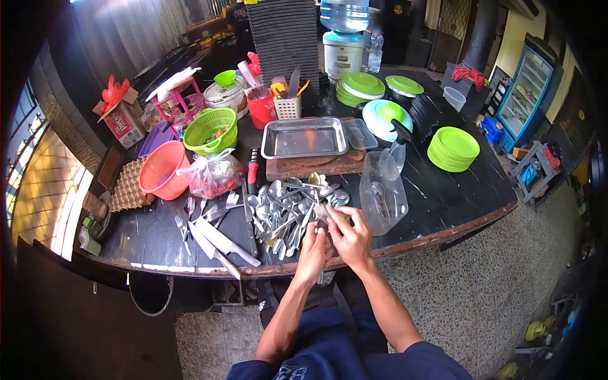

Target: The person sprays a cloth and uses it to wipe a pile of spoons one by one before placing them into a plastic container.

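Note:
My left hand is closed at the table's front edge around what looks like metal cutlery, likely spoons; a thin handle pokes out below it. Close against it, my right hand has thumb and fingers pinched at a dull greyish piece, too blurred to name. Just beyond both hands spreads a loose pile of metal spoons, one with a golden bowl. To the right, a clear plastic container lies with some spoons in it. Several forks are left of the pile.
Two white-bladed knives lie near the front edge. Behind the pile, a metal tray rests on a wooden board. Green plates are stacked at right. A bagged bundle, orange basin and green basket stand left.

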The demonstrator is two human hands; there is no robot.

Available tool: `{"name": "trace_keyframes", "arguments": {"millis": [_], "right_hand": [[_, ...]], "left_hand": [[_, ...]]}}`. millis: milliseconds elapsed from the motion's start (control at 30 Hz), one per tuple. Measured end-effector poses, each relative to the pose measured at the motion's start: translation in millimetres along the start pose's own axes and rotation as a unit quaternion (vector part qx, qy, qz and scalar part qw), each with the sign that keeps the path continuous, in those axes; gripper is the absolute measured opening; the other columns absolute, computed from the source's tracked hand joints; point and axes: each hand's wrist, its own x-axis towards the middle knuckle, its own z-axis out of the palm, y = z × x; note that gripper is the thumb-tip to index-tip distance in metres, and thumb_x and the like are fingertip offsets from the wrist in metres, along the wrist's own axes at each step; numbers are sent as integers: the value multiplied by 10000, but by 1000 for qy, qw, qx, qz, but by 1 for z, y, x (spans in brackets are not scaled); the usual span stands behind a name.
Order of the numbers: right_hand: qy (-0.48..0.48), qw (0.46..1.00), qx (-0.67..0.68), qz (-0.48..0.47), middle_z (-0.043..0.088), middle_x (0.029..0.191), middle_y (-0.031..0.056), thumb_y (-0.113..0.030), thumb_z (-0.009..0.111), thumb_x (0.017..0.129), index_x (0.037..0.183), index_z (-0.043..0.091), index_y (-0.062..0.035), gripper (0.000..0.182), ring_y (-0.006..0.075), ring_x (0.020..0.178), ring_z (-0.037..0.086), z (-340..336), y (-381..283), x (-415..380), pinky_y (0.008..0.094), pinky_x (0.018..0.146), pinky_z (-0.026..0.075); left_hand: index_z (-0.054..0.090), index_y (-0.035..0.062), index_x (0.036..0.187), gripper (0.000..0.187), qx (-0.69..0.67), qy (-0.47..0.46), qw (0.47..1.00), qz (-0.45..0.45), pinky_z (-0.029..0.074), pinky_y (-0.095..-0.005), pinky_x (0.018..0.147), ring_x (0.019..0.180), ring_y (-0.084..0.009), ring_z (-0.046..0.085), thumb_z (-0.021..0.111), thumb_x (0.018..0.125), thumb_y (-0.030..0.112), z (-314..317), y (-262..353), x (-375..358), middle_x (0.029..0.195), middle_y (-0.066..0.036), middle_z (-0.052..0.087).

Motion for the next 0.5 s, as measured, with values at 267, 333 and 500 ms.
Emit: {"name": "trace_keyframes", "arguments": {"millis": [267, 333, 500], "right_hand": [[-49, 907, 309, 283, 694, 919, 77, -179, 671, 996, 1141, 694, 41, 265, 156, 869, 658, 7, 17, -9, 314, 744, 519], [-112, 862, 347, 353, 680, 967, 6, -210, 659, 1017, 1196, 678, 22, 293, 54, 923, 576, -7, -12, -5, 251, 767, 491], [-99, 905, 316, 267, 706, 1015, 163, -195, 713, 978, 1198, 657, 72, 351, 200, 913, 688, 4, -19, -27, 339, 797, 538]], "left_hand": [[434, 134, 1162, 162, 12, -22, 1000, -1, 278, -216, 427, 519, -47, 347, 381, 1134, 284, -2, -2, -2, 688, 42, 405], [416, 120, 1167, 156, 105, 45, 991, 75, 402, -218, 516, 670, -51, 487, 380, 1136, 269, -10, -16, 15, 853, 2, 521], [365, 111, 1379, 297, 4, 70, 990, 124, 537, -260, 797, 980, -104, 593, 467, 1101, 115, -20, -24, 23, 1132, -84, 594]]}}
